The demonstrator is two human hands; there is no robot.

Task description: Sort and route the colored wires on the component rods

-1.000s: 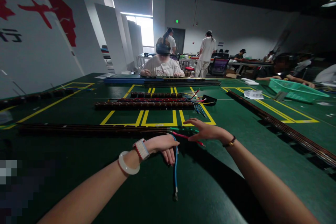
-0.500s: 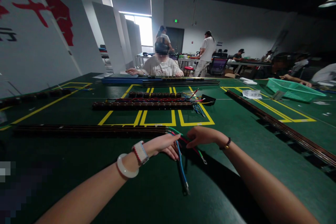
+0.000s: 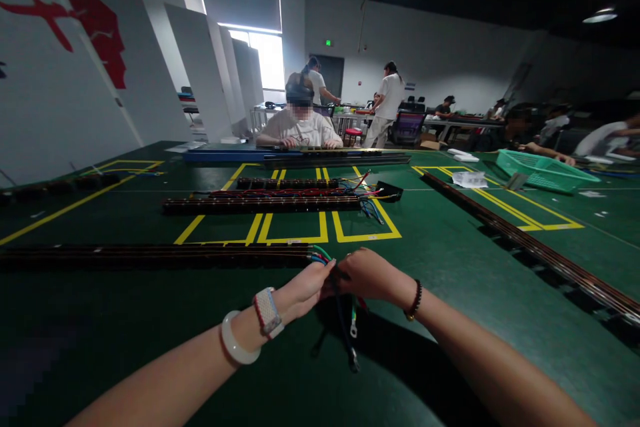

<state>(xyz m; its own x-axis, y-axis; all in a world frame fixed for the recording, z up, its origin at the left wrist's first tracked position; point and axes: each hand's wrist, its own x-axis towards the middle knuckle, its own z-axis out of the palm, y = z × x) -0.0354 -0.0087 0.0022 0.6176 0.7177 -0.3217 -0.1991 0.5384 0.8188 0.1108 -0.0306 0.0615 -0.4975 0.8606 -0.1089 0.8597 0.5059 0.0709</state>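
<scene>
A long dark bar with copper-coloured strips (image 3: 165, 252) lies across the table in front of me. Coloured wires (image 3: 323, 253) leave its right end and run into my hands. My left hand (image 3: 305, 290), with a watch and a pale bangle at its wrist, is closed around the wires. My right hand (image 3: 373, 275) meets it from the right, fingers curled on the same bundle. Below the hands hang a dark blue wire (image 3: 344, 327) and a green wire (image 3: 354, 312), each ending in a metal ring lug. My fingertips are partly hidden.
Shorter wired bars (image 3: 265, 203) lie beyond, inside yellow tape lines on the green table (image 3: 210, 360). Another long bar (image 3: 500, 230) slants along the right side. A green basket (image 3: 545, 170) stands at the back right. A co-worker (image 3: 300, 127) sits across the table.
My hands have come together and closed on the wire bundle; the wire ends now hang closer together. The view has shifted slightly. The co-worker's raised hand has come down to the table.
</scene>
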